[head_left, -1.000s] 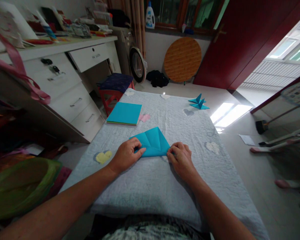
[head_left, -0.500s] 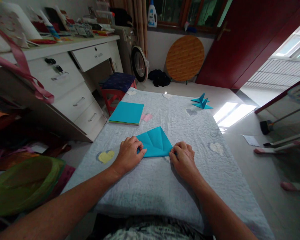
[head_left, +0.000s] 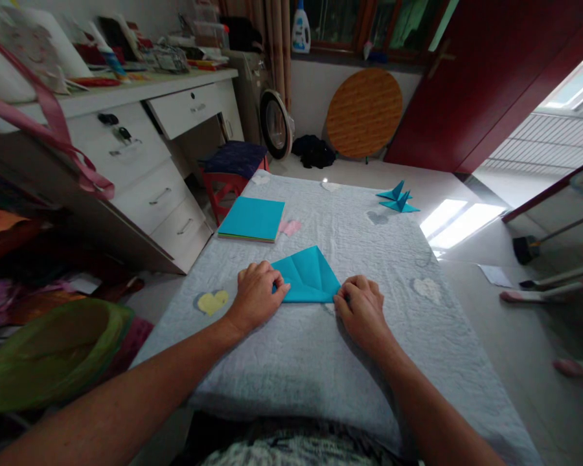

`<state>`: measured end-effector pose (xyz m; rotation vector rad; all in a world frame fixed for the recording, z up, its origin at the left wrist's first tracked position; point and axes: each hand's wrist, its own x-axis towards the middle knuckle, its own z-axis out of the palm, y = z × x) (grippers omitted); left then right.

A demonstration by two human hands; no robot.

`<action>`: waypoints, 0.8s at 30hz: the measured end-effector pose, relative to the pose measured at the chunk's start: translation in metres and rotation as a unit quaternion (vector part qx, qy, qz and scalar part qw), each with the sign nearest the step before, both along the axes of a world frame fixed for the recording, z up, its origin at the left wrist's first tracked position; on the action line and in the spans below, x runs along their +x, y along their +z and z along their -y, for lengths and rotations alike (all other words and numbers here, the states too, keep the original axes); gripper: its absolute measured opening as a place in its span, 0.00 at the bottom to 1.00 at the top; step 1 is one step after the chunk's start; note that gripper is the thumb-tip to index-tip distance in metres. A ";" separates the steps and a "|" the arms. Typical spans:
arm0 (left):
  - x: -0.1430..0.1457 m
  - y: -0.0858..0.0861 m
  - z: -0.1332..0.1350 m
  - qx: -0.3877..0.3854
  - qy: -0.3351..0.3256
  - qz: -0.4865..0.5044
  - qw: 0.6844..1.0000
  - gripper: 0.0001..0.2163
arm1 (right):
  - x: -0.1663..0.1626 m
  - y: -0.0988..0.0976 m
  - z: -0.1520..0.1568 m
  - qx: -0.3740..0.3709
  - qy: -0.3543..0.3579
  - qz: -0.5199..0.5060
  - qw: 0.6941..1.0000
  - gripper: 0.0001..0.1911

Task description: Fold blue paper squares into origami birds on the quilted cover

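A folded blue paper [head_left: 309, 277], triangular with creases, lies flat on the pale quilted cloth of the table [head_left: 320, 362]. My left hand [head_left: 257, 298] covers its left corner, fingers curled and pressing down on the paper. My right hand [head_left: 362, 307] pinches the paper's right corner with curled fingers. Both forearms reach in from the bottom of the view.
A stack of blue paper squares [head_left: 252, 219] lies at the table's left rear. Finished blue folded figures [head_left: 397, 197] sit at the far right. A white desk with drawers [head_left: 140, 162] and a red stool [head_left: 228, 178] stand left; a green bag [head_left: 48, 349] is lower left.
Both hands stay on the paper's corners. Only the camera view has drifted slightly, moving everything a little to the right in the picture.
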<state>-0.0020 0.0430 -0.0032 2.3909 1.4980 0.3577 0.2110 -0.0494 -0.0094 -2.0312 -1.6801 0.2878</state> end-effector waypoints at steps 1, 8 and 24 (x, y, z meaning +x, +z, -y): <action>0.000 0.000 0.000 -0.001 0.001 0.000 1.000 0.09 | 0.000 0.000 0.000 0.001 -0.001 0.002 1.000 0.08; 0.000 0.001 0.001 -0.002 0.003 -0.003 1.000 0.09 | 0.000 0.000 0.001 0.000 -0.001 0.000 1.000 0.06; -0.002 -0.002 -0.002 0.055 -0.071 0.057 0.994 0.03 | 0.001 0.000 0.001 0.005 0.000 -0.011 1.000 0.06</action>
